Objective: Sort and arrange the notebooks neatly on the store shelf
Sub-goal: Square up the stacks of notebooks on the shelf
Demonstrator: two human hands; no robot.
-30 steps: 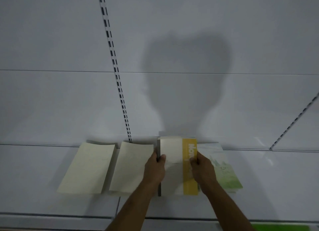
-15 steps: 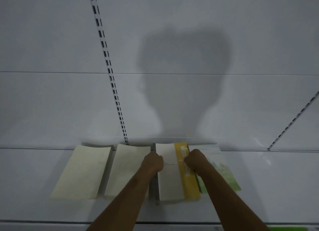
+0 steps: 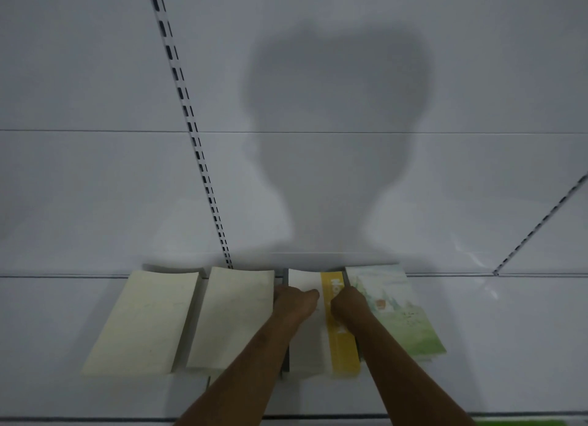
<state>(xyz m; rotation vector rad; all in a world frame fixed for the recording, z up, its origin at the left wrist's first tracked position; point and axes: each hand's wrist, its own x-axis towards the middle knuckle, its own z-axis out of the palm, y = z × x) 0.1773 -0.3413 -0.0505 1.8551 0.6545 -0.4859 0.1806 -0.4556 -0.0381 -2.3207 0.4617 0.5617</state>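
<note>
Notebooks lie in a row of four stacks along the back edge of the white shelf [image 3: 509,346], their far ends close to the back panel [image 3: 95,187]; two cream stacks, the far-left one [image 3: 143,320] and its neighbour [image 3: 232,314], sit side by side with a narrow gap; next comes the white stack with a yellow band [image 3: 342,339], and just beside it, on the right, the green illustrated stack [image 3: 401,311]. The left hand [image 3: 294,301] grips the left edge of the yellow-banded stack, thumb over the cover and fingers curled down its side; the right hand [image 3: 348,303] grips the right edge in the same way, knuckles wedged against the green stack. My judgement is that the stack is being squared and seated into its slot; the row already looks nearly even. The risks: a push that is stronger on one side would skew the stack, so its front end fans out of line; the right knuckles could shove the green stack toward the shelf's right end and open a gap; loose upper copies may slide forward as the hands let go, since only the sides are held; the slotted upright [image 3: 203,171] at the back edge might catch a corner of the second cream stack if that one is nudged.
</note>
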